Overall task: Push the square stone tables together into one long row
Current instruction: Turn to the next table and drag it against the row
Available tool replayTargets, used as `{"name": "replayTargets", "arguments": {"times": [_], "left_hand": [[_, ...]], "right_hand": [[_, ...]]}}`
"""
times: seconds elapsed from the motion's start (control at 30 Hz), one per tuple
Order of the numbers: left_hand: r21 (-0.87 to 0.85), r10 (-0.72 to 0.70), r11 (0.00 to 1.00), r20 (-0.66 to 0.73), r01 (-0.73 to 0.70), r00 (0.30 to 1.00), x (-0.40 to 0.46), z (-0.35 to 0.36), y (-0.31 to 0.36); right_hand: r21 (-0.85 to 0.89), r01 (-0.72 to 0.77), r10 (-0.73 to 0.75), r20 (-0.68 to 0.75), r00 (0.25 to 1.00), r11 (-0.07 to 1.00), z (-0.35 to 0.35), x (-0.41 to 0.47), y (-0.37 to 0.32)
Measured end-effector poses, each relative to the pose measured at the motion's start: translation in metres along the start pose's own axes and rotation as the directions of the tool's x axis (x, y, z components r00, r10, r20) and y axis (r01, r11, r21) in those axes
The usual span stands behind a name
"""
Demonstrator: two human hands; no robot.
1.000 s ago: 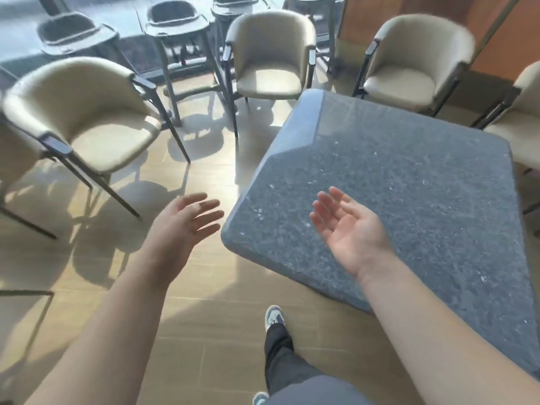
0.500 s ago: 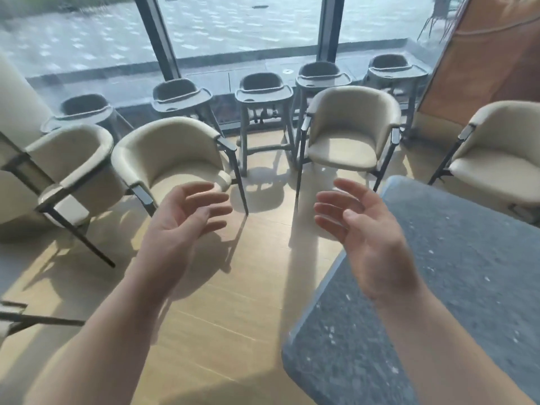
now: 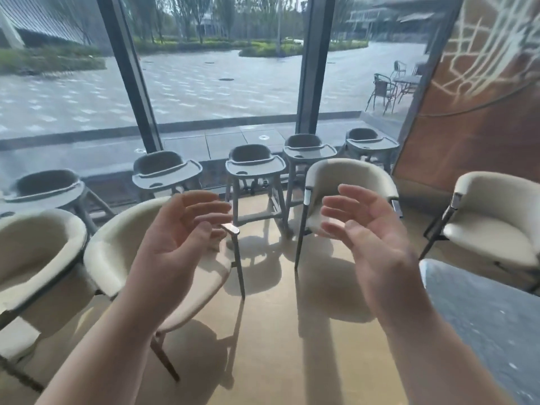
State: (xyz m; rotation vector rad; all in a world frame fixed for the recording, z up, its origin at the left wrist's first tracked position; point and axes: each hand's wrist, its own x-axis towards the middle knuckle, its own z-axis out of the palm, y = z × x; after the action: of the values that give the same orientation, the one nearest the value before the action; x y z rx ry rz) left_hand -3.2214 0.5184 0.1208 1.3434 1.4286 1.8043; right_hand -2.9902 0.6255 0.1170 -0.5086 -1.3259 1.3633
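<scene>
While only a corner of the dark speckled stone table (image 3: pixel 485 317) shows at the lower right edge of the view, neither hand touches it. The right hand (image 3: pixel 371 238) hangs in the air just left of and above that corner, palm turned inward, its fingers (image 3: pixel 344 206) loosely spread and gently bent, holding nothing. The left hand (image 3: pixel 172 244) is raised opposite it, palm facing the right one, fingers (image 3: pixel 201 206) also apart and slightly curved, empty. A gap of open air lies between the two palms.

Behind the hands stand cream upholstered armchairs: one (image 3: pixel 117 252) behind the left hand, one (image 3: pixel 350 179) behind the right, another (image 3: pixel 493 223) at the far right near the table, and one (image 3: pixel 35 252) at the far left. Beyond them a row of grey high chairs (image 3: pixel 254 165) lines the tall window (image 3: pixel 219 83). The floor (image 3: pixel 277 331) is pale wood with long shadows.
</scene>
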Motion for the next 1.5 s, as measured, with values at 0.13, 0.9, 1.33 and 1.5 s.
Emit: {"name": "replayTargets", "arguments": {"times": [0.13,0.9,1.33,1.5], "left_hand": [[-0.048,0.096,0.995,0.093,-0.092,0.991,0.087,-0.003,0.001],[-0.409,0.457,0.839,0.174,-0.358,0.872,0.506,0.297,-0.029],[-0.557,0.38,0.829,0.484,-0.058,0.788,0.696,0.517,-0.17],[-0.58,0.407,0.811,0.656,0.079,0.636,0.729,0.627,-0.194]], "right_hand": [[-0.123,0.109,-0.116,-0.054,0.992,0.986,0.02,0.055,0.003],[-0.286,0.573,-0.627,-0.155,0.764,0.768,-0.173,0.437,-0.052],[-0.671,0.245,-0.628,-0.414,0.659,0.7,-0.336,0.585,0.024],[-0.756,0.081,-0.667,-0.515,0.538,0.649,-0.393,0.598,0.028]]}}
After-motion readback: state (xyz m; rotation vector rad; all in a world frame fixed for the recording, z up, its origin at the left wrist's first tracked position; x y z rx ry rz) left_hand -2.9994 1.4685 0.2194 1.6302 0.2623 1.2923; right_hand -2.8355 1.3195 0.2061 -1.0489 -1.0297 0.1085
